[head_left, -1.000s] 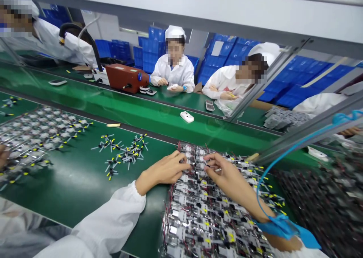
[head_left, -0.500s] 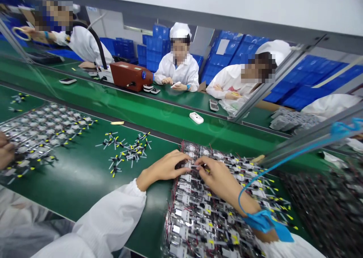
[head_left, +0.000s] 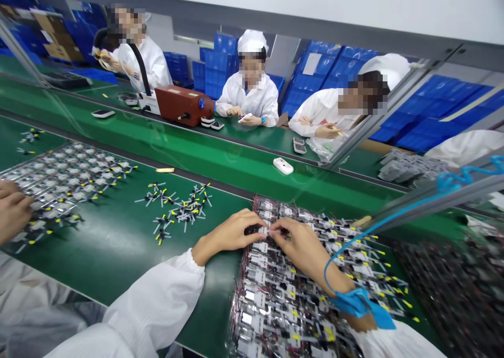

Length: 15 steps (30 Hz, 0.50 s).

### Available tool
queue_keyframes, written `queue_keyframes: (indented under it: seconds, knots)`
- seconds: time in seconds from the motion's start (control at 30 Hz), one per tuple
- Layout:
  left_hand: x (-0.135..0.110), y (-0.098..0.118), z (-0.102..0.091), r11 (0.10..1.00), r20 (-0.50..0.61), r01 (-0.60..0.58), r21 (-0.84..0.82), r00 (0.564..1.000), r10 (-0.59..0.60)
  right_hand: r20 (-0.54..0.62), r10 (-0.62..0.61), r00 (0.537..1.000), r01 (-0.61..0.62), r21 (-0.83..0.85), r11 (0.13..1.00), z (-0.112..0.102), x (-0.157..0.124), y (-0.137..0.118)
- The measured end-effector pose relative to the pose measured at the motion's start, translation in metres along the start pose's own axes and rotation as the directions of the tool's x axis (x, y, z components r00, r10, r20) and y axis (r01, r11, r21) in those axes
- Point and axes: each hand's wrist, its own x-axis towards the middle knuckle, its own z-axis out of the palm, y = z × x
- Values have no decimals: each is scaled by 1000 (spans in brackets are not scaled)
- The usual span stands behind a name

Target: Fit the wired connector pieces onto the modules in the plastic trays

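My left hand (head_left: 230,235) and my right hand (head_left: 299,245) meet fingertip to fingertip over a dense sheet of small white wired parts (head_left: 299,295) with red wires and yellow tips. Both hands have curled fingers pinching one small part (head_left: 266,231) at the sheet's upper left. A blue wrist strap (head_left: 360,303) with a coiled blue cord (head_left: 394,216) is on my right wrist. A loose heap of snapped-off parts (head_left: 179,211) lies on the green mat to the left of my left hand.
A neighbour's hand (head_left: 11,211) works on another sheet of parts (head_left: 66,177) at far left. A white device (head_left: 283,165) rides the green conveyor (head_left: 220,156). Across it sit three people in white coats, beside a red-brown machine (head_left: 184,105) and stacked blue crates (head_left: 334,69).
My right hand has slid left until its fingertips meet my left hand on one part. The white device has moved right along the conveyor. The view has shifted a little.
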Motion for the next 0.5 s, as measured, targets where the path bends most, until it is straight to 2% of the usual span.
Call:
queue_keyframes:
  seconds: [0.5]
  knots:
    - [0, -2, 3, 998, -11, -40, 50, 999, 40, -10, 25, 1000, -25, -64, 998, 5, -1, -2]
